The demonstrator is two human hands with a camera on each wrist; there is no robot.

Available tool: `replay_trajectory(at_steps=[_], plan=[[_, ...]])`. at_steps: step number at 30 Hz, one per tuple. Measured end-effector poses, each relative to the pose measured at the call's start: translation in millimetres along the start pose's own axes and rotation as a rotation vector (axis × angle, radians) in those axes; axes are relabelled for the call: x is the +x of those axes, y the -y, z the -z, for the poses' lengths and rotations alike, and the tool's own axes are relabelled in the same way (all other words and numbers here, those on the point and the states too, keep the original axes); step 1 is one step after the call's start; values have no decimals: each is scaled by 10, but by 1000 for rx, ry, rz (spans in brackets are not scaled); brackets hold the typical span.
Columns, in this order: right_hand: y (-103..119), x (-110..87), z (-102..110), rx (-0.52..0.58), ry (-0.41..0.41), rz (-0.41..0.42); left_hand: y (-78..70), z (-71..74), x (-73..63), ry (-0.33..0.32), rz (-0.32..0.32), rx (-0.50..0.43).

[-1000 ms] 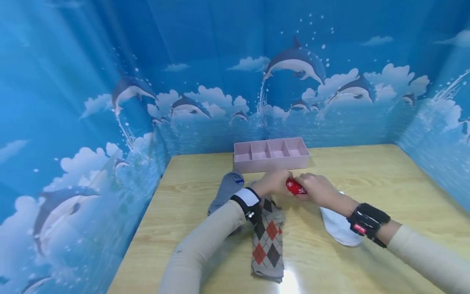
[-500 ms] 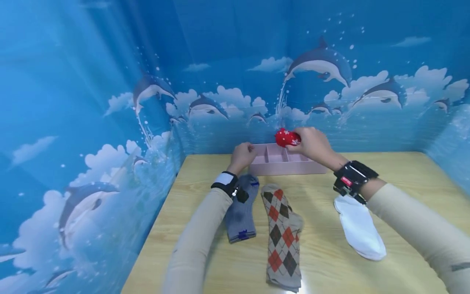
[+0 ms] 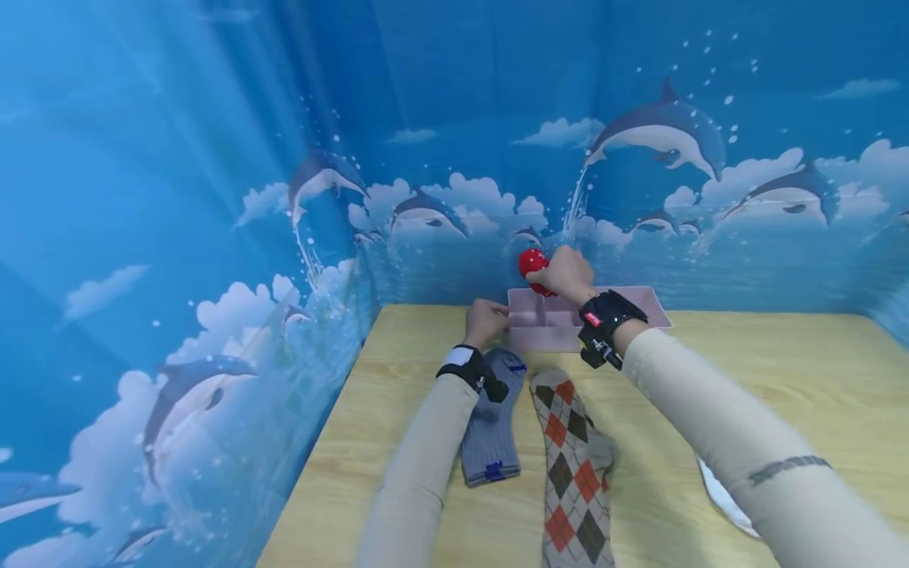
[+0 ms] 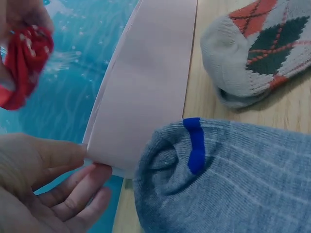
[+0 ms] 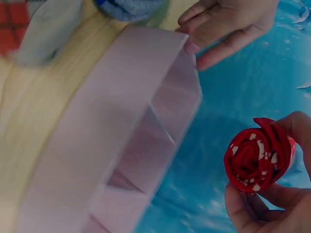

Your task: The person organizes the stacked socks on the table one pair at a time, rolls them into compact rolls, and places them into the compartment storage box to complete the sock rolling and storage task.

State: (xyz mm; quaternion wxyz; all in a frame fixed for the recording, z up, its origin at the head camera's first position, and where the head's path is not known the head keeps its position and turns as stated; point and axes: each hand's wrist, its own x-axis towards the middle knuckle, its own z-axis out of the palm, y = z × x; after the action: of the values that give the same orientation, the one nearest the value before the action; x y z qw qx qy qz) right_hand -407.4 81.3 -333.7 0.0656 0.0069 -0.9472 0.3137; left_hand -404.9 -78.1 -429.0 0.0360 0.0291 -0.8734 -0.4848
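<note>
My right hand [image 3: 568, 274] pinches a rolled-up red sock [image 3: 533, 262] with white snowflakes, over the left part of a pink compartment box [image 3: 543, 339]. In the right wrist view the sock's coiled end [image 5: 250, 158] faces the camera, with thumb and fingers around its side. At the box's left end, my left hand [image 3: 486, 322] holds the rim corner between thumb and fingers. The left wrist view shows that thumb on the box's edge [image 4: 141, 87]. The compartments visible in the right wrist view hold nothing; my right wrist hides others in the head view.
A grey-blue sock [image 3: 493, 430] with dark blue marks lies just in front of my left hand. Beside it is an argyle sock [image 3: 575, 473]. A white sock [image 3: 727, 497] is partly covered by my right sleeve. The dolphin-print curtain [image 3: 440, 237] stands right behind the box.
Both hands were together on the red sock in front of the box. The left hand has moved to the box's left end; the right has carried the sock up and leftward over the box.
</note>
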Motion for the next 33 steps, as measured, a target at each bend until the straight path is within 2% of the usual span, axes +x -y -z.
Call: replay_trajectory(at_steps=[3, 7, 12, 17, 20, 23, 28, 33], plan=[[-7, 31, -166, 34, 23, -49, 33, -18, 6, -11, 14, -43], [-71, 65, -394, -3, 56, -45, 56, -53, -14, -21, 9, -61], [-122, 133, -634, -98, 67, 46, 49, -58, -28, -40, -25, -37], [-116, 199, -798, -200, 40, 188, 23, -41, -15, -69, -53, 69], [-117, 215, -858, -249, 25, 238, 22, -62, 2, -77, -85, 139], [-117, 233, -883, -234, 45, 225, 28, -89, 16, -57, -99, 152], [-86, 273, -874, -187, 77, 176, 38, -101, 45, -42, -71, 88], [-45, 314, -910, -231, 103, 174, 53, -81, 71, -42, -62, 102]])
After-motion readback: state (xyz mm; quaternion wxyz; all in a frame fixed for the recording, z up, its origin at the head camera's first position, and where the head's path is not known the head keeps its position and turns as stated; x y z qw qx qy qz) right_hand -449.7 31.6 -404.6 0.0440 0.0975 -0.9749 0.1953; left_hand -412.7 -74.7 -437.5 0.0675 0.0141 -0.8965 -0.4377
